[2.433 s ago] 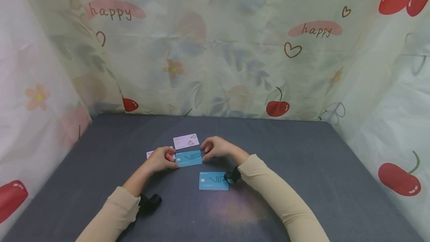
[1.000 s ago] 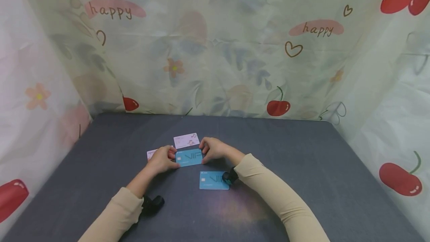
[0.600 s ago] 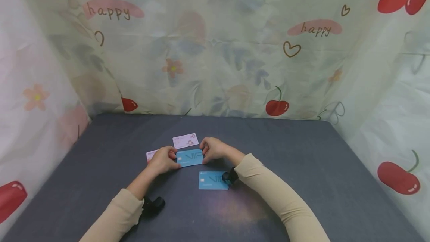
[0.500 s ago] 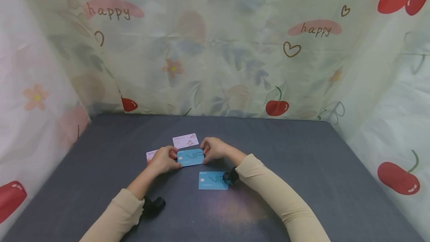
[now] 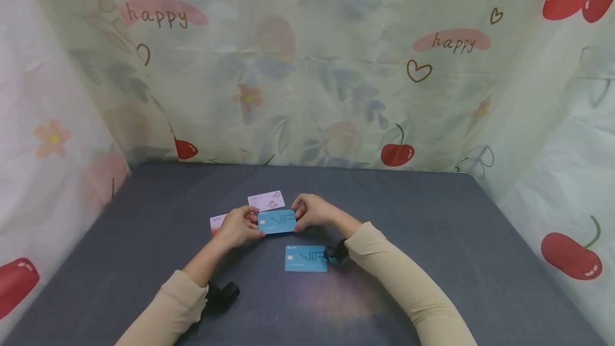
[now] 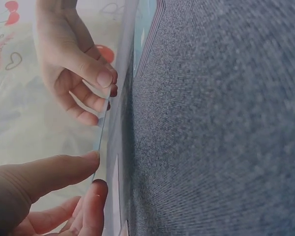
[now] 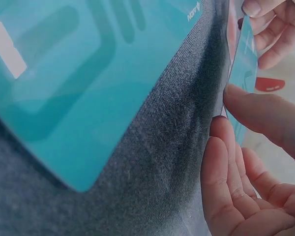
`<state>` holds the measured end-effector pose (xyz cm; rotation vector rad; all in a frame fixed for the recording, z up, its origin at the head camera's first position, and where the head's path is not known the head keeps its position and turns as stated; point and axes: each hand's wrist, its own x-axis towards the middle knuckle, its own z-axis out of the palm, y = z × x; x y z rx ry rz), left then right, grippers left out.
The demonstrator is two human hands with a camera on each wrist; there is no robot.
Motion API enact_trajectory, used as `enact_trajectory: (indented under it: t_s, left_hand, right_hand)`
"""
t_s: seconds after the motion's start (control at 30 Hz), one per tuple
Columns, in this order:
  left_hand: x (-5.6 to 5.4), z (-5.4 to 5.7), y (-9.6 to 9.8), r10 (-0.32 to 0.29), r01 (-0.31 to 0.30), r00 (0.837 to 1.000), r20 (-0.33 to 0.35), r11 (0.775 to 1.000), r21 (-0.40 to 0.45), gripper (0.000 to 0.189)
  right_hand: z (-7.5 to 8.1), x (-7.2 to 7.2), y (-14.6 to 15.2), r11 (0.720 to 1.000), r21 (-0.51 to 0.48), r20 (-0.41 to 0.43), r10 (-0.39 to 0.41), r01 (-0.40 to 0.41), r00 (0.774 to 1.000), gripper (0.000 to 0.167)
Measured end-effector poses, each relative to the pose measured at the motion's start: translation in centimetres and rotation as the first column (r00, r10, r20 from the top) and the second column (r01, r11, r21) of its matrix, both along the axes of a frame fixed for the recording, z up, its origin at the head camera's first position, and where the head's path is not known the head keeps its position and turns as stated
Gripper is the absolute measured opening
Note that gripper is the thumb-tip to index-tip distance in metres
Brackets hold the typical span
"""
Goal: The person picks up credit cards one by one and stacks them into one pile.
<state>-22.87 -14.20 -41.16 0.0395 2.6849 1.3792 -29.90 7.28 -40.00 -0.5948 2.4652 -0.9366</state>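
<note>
In the head view both hands hold a light-blue card (image 5: 277,222) marked "VIP" by its short ends. My left hand (image 5: 238,226) pinches the left end between thumb and fingers. The opposite end is between the thumb and fingers of my right hand (image 5: 314,211). Seen edge-on from the left wrist, the held card (image 6: 102,129) is raised off the cloth. Behind it lies a pale pink card (image 5: 266,201), its lower edge overlapped in the head view. A pink and red card (image 5: 217,223) is partly hidden behind my left hand.
Nearer the person, another blue VIP card (image 5: 305,258) lies below the right wrist; the left wrist view shows layered edges (image 6: 152,39) like a stack there. Dark grey cloth (image 5: 408,218) covers the table, with a patterned curtain (image 5: 307,79) around its back and sides.
Both hands have shifted a little to the right with the blue card, which has risen off the cloth. More of the pink and red card shows. The other cards stay where they were.
</note>
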Motion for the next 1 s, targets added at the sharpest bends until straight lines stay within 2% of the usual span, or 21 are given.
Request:
enact_trajectory:
  t_s: [0.37,0.67,1.0]
  left_hand:
    - [0.1,0.1,0.3,0.003,-0.002,1.000,-0.007,0.997,0.074,0.056]
    - [0.2,0.1,0.3,-0.019,0.022,1.000,-0.019,0.991,0.130,0.055]
    - [0.6,0.2,0.7,-0.029,0.036,0.998,-0.049,0.990,0.135,0.053]
  right_hand:
    - [0.0,0.6,1.0,0.996,-0.085,0.017,-0.013,0.015,1.000,0.046]
    - [0.1,1.1,2.0,0.990,-0.137,0.035,-0.019,0.024,0.999,0.048]
    - [0.4,2.2,2.9,0.984,-0.177,0.015,-0.020,0.022,1.000,0.048]
